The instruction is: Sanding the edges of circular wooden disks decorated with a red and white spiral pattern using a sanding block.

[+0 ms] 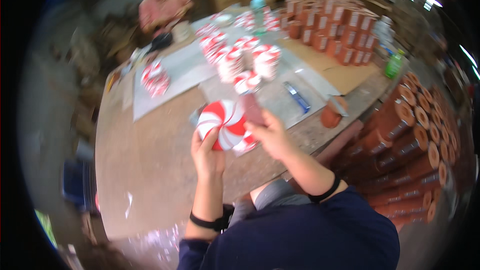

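Observation:
My left hand (207,154) is closed on the edge of a round red-and-white swirl disc (222,124), tilted up above the table. In my right hand (272,134) is a flat reddish-brown strip (252,109), held up against the right side of the disc; motion blurs it. Partly hidden under my hands, another red-and-white disc (246,145) shows. Just beyond them lies a swirl disc (247,82) in front of stacked discs (266,61). A blue utility knife (297,98) rests to the right, near a brown cup (330,116) with a flat tool on it.
Brown cylinders (330,27) are stacked at the back right of the wooden table (145,170); more cylinders (405,140) are piled beside it. A green bottle (394,65) stands at the right edge. Discs (156,78) lie at the left. Another person (165,7) sits across.

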### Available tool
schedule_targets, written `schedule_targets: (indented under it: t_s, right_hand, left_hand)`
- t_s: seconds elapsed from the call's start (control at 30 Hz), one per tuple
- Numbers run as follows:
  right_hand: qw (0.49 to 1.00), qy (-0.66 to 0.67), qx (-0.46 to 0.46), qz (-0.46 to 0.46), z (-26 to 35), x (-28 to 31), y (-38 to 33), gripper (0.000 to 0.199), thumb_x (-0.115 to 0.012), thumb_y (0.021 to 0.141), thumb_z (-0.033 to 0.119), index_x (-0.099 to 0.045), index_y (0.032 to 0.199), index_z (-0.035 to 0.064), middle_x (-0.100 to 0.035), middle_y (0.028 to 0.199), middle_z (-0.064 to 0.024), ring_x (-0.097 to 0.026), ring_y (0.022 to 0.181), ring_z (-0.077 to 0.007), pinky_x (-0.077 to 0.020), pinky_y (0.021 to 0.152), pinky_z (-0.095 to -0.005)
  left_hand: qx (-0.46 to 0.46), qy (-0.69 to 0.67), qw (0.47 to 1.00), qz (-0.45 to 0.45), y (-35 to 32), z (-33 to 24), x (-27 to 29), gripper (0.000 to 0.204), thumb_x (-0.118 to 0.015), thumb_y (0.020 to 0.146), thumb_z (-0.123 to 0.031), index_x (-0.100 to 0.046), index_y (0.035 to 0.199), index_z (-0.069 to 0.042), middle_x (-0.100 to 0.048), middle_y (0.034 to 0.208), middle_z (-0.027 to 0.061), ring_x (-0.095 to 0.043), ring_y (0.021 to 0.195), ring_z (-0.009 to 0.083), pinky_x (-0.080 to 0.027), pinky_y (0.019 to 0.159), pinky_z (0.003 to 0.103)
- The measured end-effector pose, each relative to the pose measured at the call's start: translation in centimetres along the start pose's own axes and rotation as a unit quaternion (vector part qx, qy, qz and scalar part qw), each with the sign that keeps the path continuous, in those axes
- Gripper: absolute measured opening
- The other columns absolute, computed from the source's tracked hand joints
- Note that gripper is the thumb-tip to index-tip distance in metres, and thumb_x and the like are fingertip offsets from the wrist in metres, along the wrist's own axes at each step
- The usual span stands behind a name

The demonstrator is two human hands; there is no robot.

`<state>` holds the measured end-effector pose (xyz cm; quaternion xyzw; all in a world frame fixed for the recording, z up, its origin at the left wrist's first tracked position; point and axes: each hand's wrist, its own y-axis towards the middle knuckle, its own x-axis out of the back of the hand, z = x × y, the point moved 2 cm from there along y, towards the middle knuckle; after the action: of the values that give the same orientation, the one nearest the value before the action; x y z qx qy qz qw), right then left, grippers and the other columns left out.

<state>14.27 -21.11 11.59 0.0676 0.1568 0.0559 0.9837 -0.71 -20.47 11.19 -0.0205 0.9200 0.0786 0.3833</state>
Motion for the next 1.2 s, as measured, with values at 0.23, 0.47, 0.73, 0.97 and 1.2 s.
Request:
schedule_targets:
  t_s: [0.23,0.47,0.73,0.97,1.2]
  right_hand:
    - [0.977,0.187,-0.017,0.096,2.4,-2.5,-3.1,0.033,-0.048,0.082,0.002,-0.041,0.114,0.0002,-0.05,0.105,-0.007,-0.05,0.093,-0.0127,-0.0431,0.076,-0.0266]
    - [0.991,-0.006,0.054,0.123,3.5,-2.7,-4.1,0.031,-0.047,0.084,0.006,-0.042,0.114,-0.0006,-0.049,0.107,-0.0082,-0.051,0.094,-0.0161,-0.0427,0.076,-0.0272]
    - [0.793,-0.434,0.407,0.132,5.3,-4.6,-5.9,0.044,-0.057,0.068,0.0,-0.054,0.11,0.0121,-0.048,0.097,-0.0162,-0.053,0.086,-0.0292,-0.0458,0.07,-0.0319]
    - [0.814,-0.465,0.346,0.029,1.8,-1.5,-5.2,0.047,-0.055,0.068,-0.003,-0.053,0.112,0.0144,-0.048,0.092,-0.0154,-0.054,0.076,-0.0291,-0.046,0.065,-0.0332]
    - [0.778,-0.488,0.386,0.085,1.2,-3.0,-5.1,0.043,-0.056,0.069,-0.001,-0.056,0.108,0.0165,-0.05,0.088,-0.012,-0.053,0.074,-0.0261,-0.0458,0.063,-0.0326]
  left_hand:
    - [0.148,-0.199,0.969,0.015,-5.2,-1.6,0.2,0.045,-0.046,0.081,-0.012,-0.031,0.124,-0.005,-0.041,0.122,0.0099,-0.04,0.113,0.0254,-0.032,0.094,0.042]
    - [0.208,-0.253,0.945,-0.012,-6.8,-1.9,0.6,0.043,-0.039,0.083,-0.006,-0.027,0.124,0.001,-0.039,0.122,0.0156,-0.042,0.112,0.0253,-0.035,0.094,0.038]
    - [0.206,-0.22,0.953,-0.02,-7.6,-2.5,0.7,0.041,-0.039,0.083,-0.004,-0.029,0.122,0.002,-0.04,0.121,0.0162,-0.042,0.111,0.0245,-0.036,0.094,0.036]
    - [0.188,-0.197,0.956,-0.107,-7.3,-2.7,1.3,0.038,-0.036,0.084,-0.003,-0.03,0.121,0.003,-0.041,0.12,0.0167,-0.042,0.11,0.0252,-0.036,0.094,0.036]
    - [0.164,-0.185,0.961,-0.122,-6.9,-3.1,2.1,0.037,-0.035,0.084,-0.002,-0.03,0.12,0.003,-0.041,0.119,0.0176,-0.042,0.111,0.0259,-0.035,0.094,0.037]
